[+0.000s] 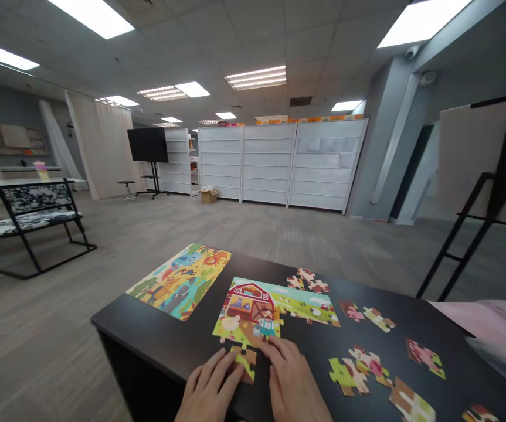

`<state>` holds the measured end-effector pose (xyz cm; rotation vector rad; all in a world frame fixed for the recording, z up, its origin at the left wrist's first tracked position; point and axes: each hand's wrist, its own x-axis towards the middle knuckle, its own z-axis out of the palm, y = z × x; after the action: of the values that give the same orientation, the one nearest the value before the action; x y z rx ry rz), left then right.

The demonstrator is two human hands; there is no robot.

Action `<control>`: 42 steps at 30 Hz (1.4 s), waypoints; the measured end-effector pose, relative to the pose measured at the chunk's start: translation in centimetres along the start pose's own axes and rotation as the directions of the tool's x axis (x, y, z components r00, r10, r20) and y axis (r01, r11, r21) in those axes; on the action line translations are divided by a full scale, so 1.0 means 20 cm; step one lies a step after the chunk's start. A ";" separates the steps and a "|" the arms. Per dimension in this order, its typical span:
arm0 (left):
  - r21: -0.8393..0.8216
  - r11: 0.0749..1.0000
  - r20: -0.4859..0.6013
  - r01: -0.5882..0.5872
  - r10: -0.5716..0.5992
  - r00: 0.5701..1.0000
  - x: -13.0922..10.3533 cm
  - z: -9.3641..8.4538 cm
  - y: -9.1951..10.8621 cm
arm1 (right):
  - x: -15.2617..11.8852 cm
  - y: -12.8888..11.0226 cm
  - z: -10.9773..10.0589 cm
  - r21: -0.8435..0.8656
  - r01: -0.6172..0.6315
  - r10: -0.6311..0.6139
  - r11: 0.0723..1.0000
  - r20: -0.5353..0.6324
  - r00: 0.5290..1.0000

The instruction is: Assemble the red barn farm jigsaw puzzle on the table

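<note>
A partly joined farm puzzle (253,310) with a red barn lies on the black table. Just below its lower edge is a green and brown piece (246,362). My left hand (212,384) rests with spread fingers at the left side of that piece, fingertips on or beside it. My right hand (294,378) lies flat, its fingertips at the puzzle's lower right corner by the farmer figure. Neither hand grips anything. Loose pieces (308,280) sit above the puzzle, and several more (369,363) are scattered to the right.
An animal picture board (182,281) lies at the table's left. Pink cloth and clear plastic (490,328) are at the right edge. Beyond the table (156,337) stand a black easel (476,217), a bench (37,217) and white shelving (265,164).
</note>
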<state>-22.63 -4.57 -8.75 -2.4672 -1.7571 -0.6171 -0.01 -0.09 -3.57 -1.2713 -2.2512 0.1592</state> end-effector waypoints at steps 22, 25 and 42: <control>-0.328 0.924 0.083 0.196 -0.179 0.980 0.16 -0.19 0.05 | 0.01 0.01 -0.04 0.086 -0.036 0.031 0.996 0.059 0.998; -0.389 0.905 -0.026 0.174 -0.199 0.980 0.14 -0.19 0.03 | 0.02 -0.01 -0.05 0.061 -0.042 0.036 0.997 0.098 0.994; -0.686 0.727 -0.145 0.023 -0.168 0.975 0.10 -0.15 0.00 | -0.02 -0.01 0.04 0.173 0.241 -0.251 0.955 0.034 0.967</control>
<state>-23.03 -3.63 -5.29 -2.5679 -1.8075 -1.7412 -0.42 -0.34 -4.43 -0.9005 -2.3651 0.2879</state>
